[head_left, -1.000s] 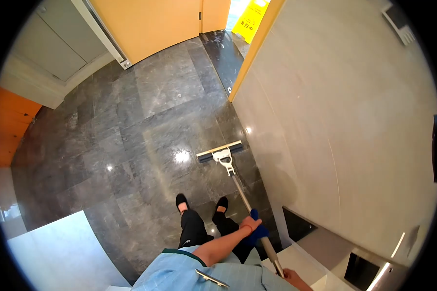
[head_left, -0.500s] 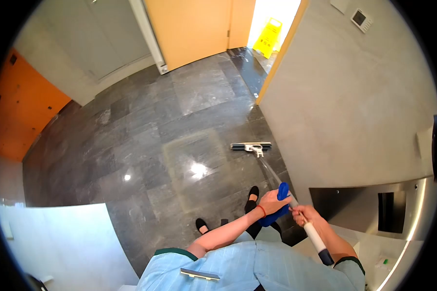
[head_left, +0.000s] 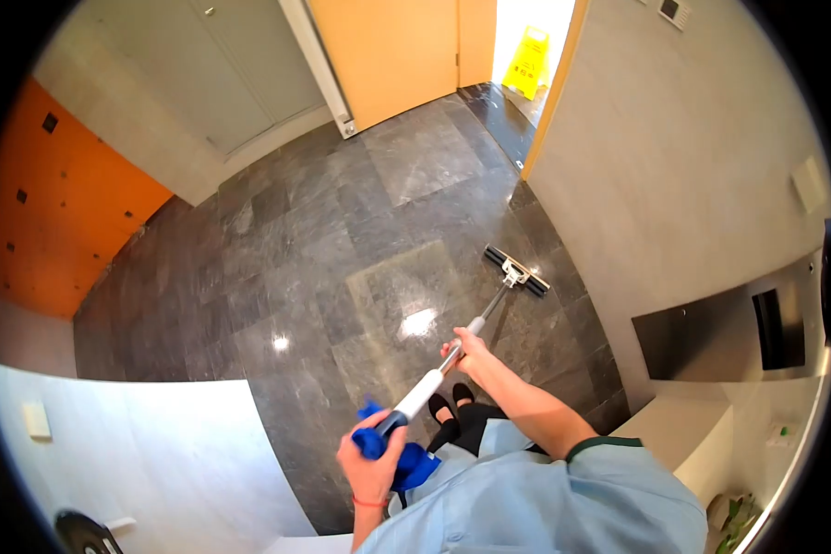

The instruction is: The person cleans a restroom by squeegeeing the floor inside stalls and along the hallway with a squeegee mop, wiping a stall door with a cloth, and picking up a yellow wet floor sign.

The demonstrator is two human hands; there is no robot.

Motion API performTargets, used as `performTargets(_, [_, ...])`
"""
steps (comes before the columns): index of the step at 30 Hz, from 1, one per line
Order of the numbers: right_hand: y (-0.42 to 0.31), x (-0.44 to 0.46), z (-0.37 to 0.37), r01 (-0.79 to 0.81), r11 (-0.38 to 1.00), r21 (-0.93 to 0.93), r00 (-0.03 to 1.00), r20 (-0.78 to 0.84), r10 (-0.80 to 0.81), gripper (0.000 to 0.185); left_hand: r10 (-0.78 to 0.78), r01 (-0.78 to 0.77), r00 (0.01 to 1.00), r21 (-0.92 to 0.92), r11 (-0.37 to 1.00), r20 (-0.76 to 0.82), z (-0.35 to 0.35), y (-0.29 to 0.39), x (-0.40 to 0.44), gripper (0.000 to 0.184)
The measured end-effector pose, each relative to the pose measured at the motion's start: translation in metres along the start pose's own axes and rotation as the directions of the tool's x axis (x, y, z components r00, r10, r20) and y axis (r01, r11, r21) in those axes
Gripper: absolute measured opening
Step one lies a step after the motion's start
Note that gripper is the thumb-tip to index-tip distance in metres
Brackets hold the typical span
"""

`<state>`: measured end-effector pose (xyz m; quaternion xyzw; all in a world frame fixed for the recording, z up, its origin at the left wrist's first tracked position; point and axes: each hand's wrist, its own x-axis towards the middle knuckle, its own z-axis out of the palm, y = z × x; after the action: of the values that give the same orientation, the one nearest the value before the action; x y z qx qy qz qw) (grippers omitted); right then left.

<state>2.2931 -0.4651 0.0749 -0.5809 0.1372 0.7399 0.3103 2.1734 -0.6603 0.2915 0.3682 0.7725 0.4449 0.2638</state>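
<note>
A sponge mop (head_left: 419, 393) slants across the view, its white and dark head (head_left: 517, 271) down on the grey tiled floor. My left hand (head_left: 367, 459), with a red band at the wrist, is closed around the top end of the mop's handle. A blue cloth (head_left: 415, 467) is bunched at that same hand, part of it showing above the handle. Farther down the pole, my right hand (head_left: 468, 349) is wrapped round the shaft.
A yellow floor sign (head_left: 527, 63) stands in the doorway beside an orange-tan door (head_left: 388, 60). On the right are a grey wall (head_left: 674, 157) and a metal panel (head_left: 711, 328). A white partition (head_left: 138, 443) stands at lower left, an orange wall (head_left: 74, 194) behind it.
My left hand has moved left to the handle's top end, taking the blue cloth with it. My right hand has shifted forward onto the shaft. The mop head has turned and moved slightly right.
</note>
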Motion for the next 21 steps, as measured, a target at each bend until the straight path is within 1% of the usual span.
performTargets(1, [0.001, 0.02, -0.003, 0.002, 1.0, 0.02, 1.0, -0.004, -0.002, 0.018, -0.065, 0.059, 0.988, -0.053, 0.997, -0.138, 0.001, -0.001, -0.006, 0.018])
performTargets(2, [0.004, 0.047, -0.011, 0.078, 0.997, -0.019, 0.995, -0.062, -0.079, 0.018, -0.139, 0.113, 0.954, -0.112, 0.987, -0.267, -0.001, -0.002, -0.015, 0.014])
performTargets(3, [0.006, 0.074, -0.019, 0.149, 0.987, -0.06, 0.981, -0.121, -0.155, 0.018, -0.169, 0.141, 0.927, -0.108, 0.984, -0.334, -0.001, -0.006, -0.02, 0.013])
performTargets(4, [0.013, 0.097, -0.025, 0.141, 0.989, -0.032, 0.979, -0.143, -0.144, 0.018, -0.199, 0.174, 0.898, -0.098, 0.98, -0.393, -0.002, -0.014, -0.024, 0.013])
performTargets(5, [0.028, 0.115, -0.032, 0.1, 0.993, -0.06, 0.994, -0.033, -0.102, 0.019, -0.213, 0.214, 0.874, -0.048, 0.976, -0.437, -0.007, -0.031, -0.029, 0.011])
performTargets(6, [0.044, 0.124, -0.041, 0.065, 0.994, -0.089, 0.996, 0.072, -0.059, 0.019, -0.252, 0.225, 0.836, -0.115, 0.968, -0.487, -0.014, -0.049, -0.033, 0.011])
performTargets(8, [0.08, 0.093, -0.048, 0.009, 0.995, -0.099, 0.999, 0.053, -0.004, 0.018, -0.331, 0.405, 0.706, -0.027, 0.914, -0.625, -0.037, -0.079, -0.044, 0.016])
performTargets(9, [0.105, 0.098, -0.056, -0.012, 0.993, -0.116, 0.999, 0.049, 0.017, 0.015, -0.357, 0.426, 0.718, -0.028, 0.904, -0.598, -0.061, -0.093, -0.052, 0.024])
performTargets(10, [0.13, 0.086, -0.06, -0.053, 0.998, -0.031, 0.998, 0.029, 0.054, 0.015, -0.38, 0.446, 0.724, -0.031, 0.895, -0.576, -0.086, -0.104, -0.059, 0.037])
performTargets(11, [0.146, 0.075, -0.063, -0.179, 0.984, -0.002, 0.981, 0.078, 0.179, 0.025, -0.379, 0.445, 0.733, -0.025, 0.895, -0.565, -0.104, -0.107, -0.06, 0.037])
performTargets(12, [0.164, 0.056, -0.062, -0.183, 0.982, 0.041, 0.983, 0.033, 0.182, 0.024, -0.329, 0.436, 0.72, 0.03, 0.899, -0.611, -0.12, -0.106, -0.059, 0.033])
performTargets(14, [0.207, 0.045, -0.072, -0.277, 0.95, 0.143, 0.961, 0.037, 0.275, 0.023, -0.214, 0.424, 0.689, 0.145, 0.894, -0.693, -0.15, -0.107, -0.059, 0.027])
performTargets(15, [0.22, 0.038, -0.075, -0.277, 0.948, 0.154, 0.961, 0.035, 0.275, 0.023, -0.154, 0.42, 0.693, 0.221, 0.88, -0.705, -0.167, -0.115, -0.055, 0.025])
performTargets(16, [0.229, 0.033, -0.08, -0.312, 0.925, 0.216, 0.95, 0.043, 0.311, 0.022, -0.096, 0.415, 0.698, 0.291, 0.862, -0.71, -0.177, -0.124, -0.053, 0.024])
performTargets(17, [0.233, 0.031, -0.085, -0.344, 0.896, 0.281, 0.938, 0.049, 0.344, 0.021, -0.136, 0.475, 0.693, 0.307, 0.824, -0.708, -0.163, -0.098, -0.036, 0.023])
performTargets(18, [0.23, 0.037, -0.09, -0.338, 0.893, 0.297, 0.939, 0.038, 0.342, 0.021, -0.14, 0.474, 0.706, 0.316, 0.822, -0.695, -0.166, -0.113, -0.025, 0.023])
performTargets(19, [0.225, 0.049, -0.097, -0.348, 0.858, 0.379, 0.937, 0.108, 0.332, 0.02, -0.161, 0.352, 0.764, 0.195, 0.915, -0.625, -0.172, -0.142, -0.008, 0.022])
performTargets(20, [0.219, 0.06, -0.104, -0.365, 0.814, 0.452, 0.931, 0.177, 0.319, 0.019, -0.166, 0.235, 0.815, 0.054, 0.971, -0.556, -0.168, -0.155, 0.002, 0.022])
performTargets(21, [0.207, 0.075, -0.113, -0.285, 0.84, 0.461, 0.959, 0.148, 0.243, 0.017, -0.082, 0.17, 0.875, 0.144, 0.975, -0.477, -0.158, -0.172, 0.009, 0.021])
